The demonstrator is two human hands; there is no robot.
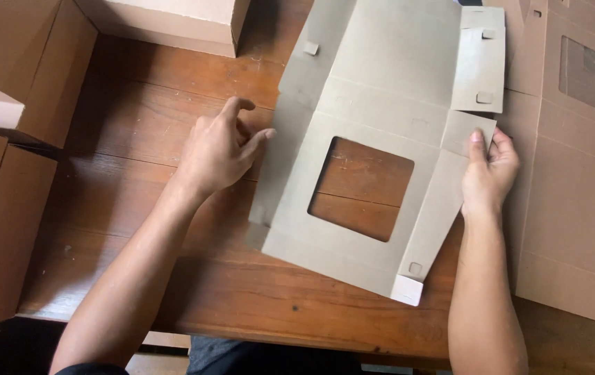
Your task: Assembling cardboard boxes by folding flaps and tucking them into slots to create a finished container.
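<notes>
Wooden table (172, 104), windowed box blank (353, 104) frame-cropped; right hand (490, 170) pinching its flap, left hand (217, 149) open alongside.

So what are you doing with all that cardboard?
A person has a flat box sheet with a square window hole lying on a wooden table. Their right hand pinches a side flap, and their left hand touches the sheet's other edge. Another flat sheet and made-up boxes sit around it.

Brown plank tabletop (172, 125) ran across view, scratched, softly lit. Closed cardboard boxes (5, 139) stood at left edge. Dark floor lay below front edge.
</notes>
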